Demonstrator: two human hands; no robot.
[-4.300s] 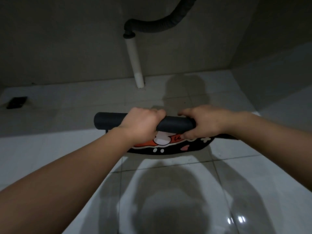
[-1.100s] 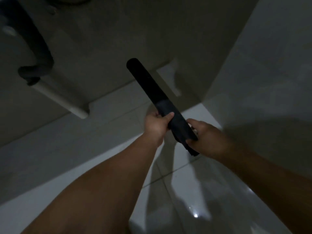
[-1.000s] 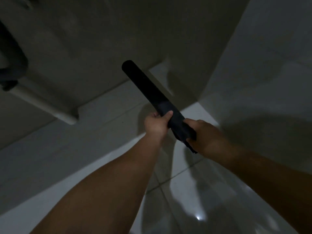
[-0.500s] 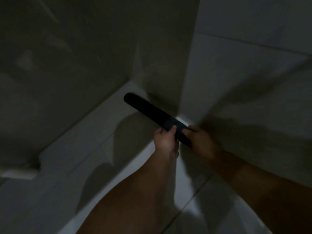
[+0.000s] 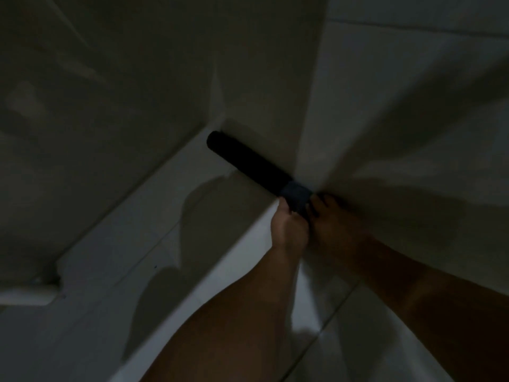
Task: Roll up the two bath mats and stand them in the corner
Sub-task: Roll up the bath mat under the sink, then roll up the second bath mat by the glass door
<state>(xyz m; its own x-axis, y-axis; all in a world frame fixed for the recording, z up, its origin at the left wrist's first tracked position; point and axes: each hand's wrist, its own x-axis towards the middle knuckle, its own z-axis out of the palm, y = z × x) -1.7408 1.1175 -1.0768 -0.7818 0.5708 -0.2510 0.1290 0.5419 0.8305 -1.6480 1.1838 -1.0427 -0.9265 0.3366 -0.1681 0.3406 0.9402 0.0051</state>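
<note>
A bath mat rolled into a dark tube [image 5: 248, 161] points with its far end into the corner where two walls meet the floor. Both hands grip its near end, side by side. My left hand [image 5: 287, 226] closes on it from the left and my right hand [image 5: 330, 219] from the right. The roll looks tilted, its far end close to the corner; I cannot tell whether it touches the floor or wall. Only one mat is in view. The room is dim and the picture is blurred.
A raised white step or ledge [image 5: 170, 216] runs along the left wall toward the corner. The end of a white pipe [image 5: 27, 295] shows at the left edge. A tiled wall [image 5: 413, 106] stands on the right. Glossy floor tiles [image 5: 316, 312] lie under my arms.
The flat patterned mat is now fully rolled and lifted off the floor. Over the last second both hands carried it rightward and forward into the corner, and the pipe slid out left.
</note>
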